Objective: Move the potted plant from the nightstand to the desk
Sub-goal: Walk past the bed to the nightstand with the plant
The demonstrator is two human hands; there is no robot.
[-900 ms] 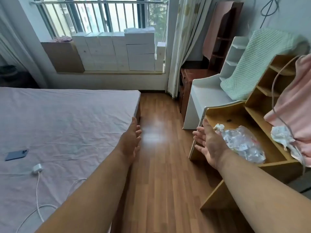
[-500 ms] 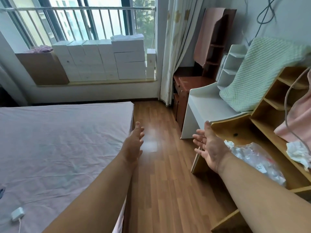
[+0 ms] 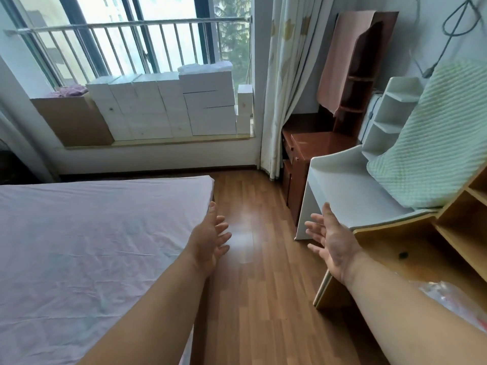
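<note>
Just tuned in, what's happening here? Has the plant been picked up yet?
Not yet. Both hands are out in front, open and empty: the left hand by the edge of the bed, the right hand near the corner of the light wooden desk. No potted plant shows anywhere in this view, and nothing that is clearly the nightstand. The person stands on the wooden floor between bed and desks, facing the window.

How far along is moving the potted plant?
Nothing looks done: no potted plant is in view. The left hand and right hand are open and empty above the brown wood-plank floor. Finding, lifting and carrying the plant all remain.
</note>
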